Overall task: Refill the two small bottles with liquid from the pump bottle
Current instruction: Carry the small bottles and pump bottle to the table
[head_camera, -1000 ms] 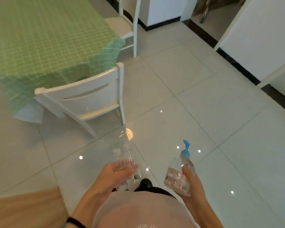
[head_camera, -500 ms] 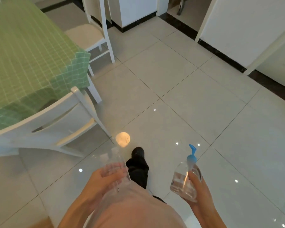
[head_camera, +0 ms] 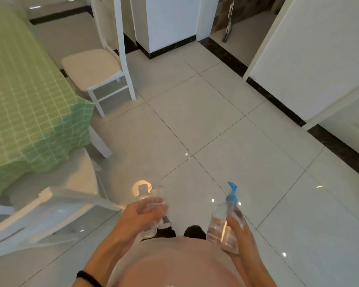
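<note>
Head view: your left grip [head_camera: 137, 219] is curled round the two small bottles [head_camera: 145, 198]. They sit side by side with necks up, tilted slightly away from you, in front of your waist. Your right grip [head_camera: 241, 233] is wrapped round the body of the pump bottle [head_camera: 220, 224], which is upright with the blue pump head [head_camera: 231, 191] on top. Clear liquid appears to fill its lower part. All three containers are in the air above the tiled floor [head_camera: 216, 141]; none rests on anything. The worktop [head_camera: 29, 100], under a green checked cloth, lies to your left. A white chair [head_camera: 50, 212] stands close by you and a second chair [head_camera: 93, 67] stands at the far corner.

Judged step: carrying the containers to a working place. No transfer of liquid appears to have begun.

1. Hold the pump bottle vertical and do not press on the pump head.
2. Grip both small bottles by their bodies. Smooth clear plastic may slip, and two in one hand can pivot against each other.
3. Pass round the near chair, not over it.
4. Set the small bottles upright on the worktop, apart from each other, before freeing either hand.
5. Whether their caps are closed cannot be told, so check before pumping.
</note>
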`<state>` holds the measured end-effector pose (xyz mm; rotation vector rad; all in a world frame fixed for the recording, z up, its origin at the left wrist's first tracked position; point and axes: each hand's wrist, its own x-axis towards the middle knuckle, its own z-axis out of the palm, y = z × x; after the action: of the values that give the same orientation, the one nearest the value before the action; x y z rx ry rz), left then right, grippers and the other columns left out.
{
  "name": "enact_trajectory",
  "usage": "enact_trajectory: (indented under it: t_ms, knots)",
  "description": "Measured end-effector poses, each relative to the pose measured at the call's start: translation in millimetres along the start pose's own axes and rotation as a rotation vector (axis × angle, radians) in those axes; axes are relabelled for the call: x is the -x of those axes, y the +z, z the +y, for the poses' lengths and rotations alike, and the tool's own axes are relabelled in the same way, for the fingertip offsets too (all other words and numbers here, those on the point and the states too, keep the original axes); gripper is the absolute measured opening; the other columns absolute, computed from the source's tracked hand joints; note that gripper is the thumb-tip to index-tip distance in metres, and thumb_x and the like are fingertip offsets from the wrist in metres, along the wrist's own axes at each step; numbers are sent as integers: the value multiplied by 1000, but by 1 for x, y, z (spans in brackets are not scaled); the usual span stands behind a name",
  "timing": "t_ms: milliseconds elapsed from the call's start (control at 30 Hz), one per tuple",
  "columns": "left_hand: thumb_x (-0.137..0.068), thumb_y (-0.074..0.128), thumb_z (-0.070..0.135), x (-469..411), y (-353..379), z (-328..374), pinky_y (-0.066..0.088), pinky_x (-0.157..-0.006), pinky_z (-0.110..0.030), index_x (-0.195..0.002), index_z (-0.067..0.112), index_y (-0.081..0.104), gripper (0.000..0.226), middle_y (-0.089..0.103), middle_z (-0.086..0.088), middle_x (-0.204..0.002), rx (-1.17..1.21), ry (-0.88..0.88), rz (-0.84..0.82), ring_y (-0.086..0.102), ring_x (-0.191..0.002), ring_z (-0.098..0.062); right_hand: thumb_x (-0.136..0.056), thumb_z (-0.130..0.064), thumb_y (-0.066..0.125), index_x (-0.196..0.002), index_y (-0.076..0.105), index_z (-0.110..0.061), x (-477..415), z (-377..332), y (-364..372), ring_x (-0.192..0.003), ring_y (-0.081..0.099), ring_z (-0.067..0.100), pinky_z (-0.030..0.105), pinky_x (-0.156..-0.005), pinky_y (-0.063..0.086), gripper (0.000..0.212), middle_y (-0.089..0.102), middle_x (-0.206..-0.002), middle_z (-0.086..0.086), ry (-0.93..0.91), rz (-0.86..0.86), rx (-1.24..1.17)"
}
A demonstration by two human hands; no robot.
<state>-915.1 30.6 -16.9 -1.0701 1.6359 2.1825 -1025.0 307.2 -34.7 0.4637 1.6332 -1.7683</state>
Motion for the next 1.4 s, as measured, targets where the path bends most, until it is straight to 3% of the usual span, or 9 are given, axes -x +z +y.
enact_trajectory:
  t_ms: [200,333,467,600,733,933,1167,1267,1400]
  knots:
    - [-70,91,52,-82,15,78,58,-80,-22,-112,41,77,46,80,5,-114,0,27,44,76,-102,-16,-60,-57,85,-115,74,-49,-98,-90,38,-118,70,36,62,-92,60,57,68,-132,9,-24,-87,113]
    - [-62,94,53,-138,22,110,56,-102,-39,-111,35,79,55,81,-3,-113,105,27,175,73,-113,-29,-59,-59,83,-126,67,-44,-171,-144,56,-111,74,30,55,-92,61,70,71,-127,2,-31,-152,259]
    - [-45,100,61,-177,33,144,58,-99,-41,-108,33,80,72,80,-7,-113,228,18,263,72,-114,-35,-52,-65,85,-128,66,-37,-231,-209,79,-117,69,28,60,-103,54,83,69,-129,2,-38,-219,399]
    - [-55,101,47,-207,31,176,62,-88,-36,-113,21,79,68,80,-8,-114,328,0,357,77,-107,-26,-87,-32,81,-121,64,-38,-306,-255,102,-109,69,25,50,-90,59,39,69,-124,1,-12,-246,518]
    - [-72,93,35,-227,20,215,58,-99,-39,-119,20,76,52,81,-4,-112,399,-34,499,76,-110,-22,-90,-33,75,-138,57,-16,-369,-290,147,-114,65,40,53,-96,54,54,65,-128,18,20,-320,633]
    - [-76,92,28,-285,-39,252,52,-108,-54,-120,18,74,49,76,-11,-120,503,-93,647,69,-117,-34,-90,-25,76,-134,54,-27,-437,-331,256,-122,62,44,67,-109,46,49,64,-133,17,42,-398,688]
    - [-73,96,31,-357,-137,314,58,-89,-39,-120,18,73,54,81,-7,-111,597,38,624,79,-102,-27,-94,-7,68,-132,61,-16,-495,-370,387,-113,63,54,73,-101,46,39,66,-129,32,46,-480,660]
    - [-72,96,31,-386,-182,355,57,-98,-42,-122,16,71,57,81,-8,-113,575,90,612,78,-106,-27,-98,3,64,-137,59,-5,-527,-396,443,-112,60,45,64,-107,42,40,63,-132,33,49,-564,685]
    - [-74,94,28,-421,-238,407,58,-83,-27,-123,18,70,55,81,-2,-113,569,111,608,77,-106,-16,-98,0,67,-137,60,-14,-564,-426,527,-118,60,38,50,-112,41,41,65,-128,15,37,-636,748]
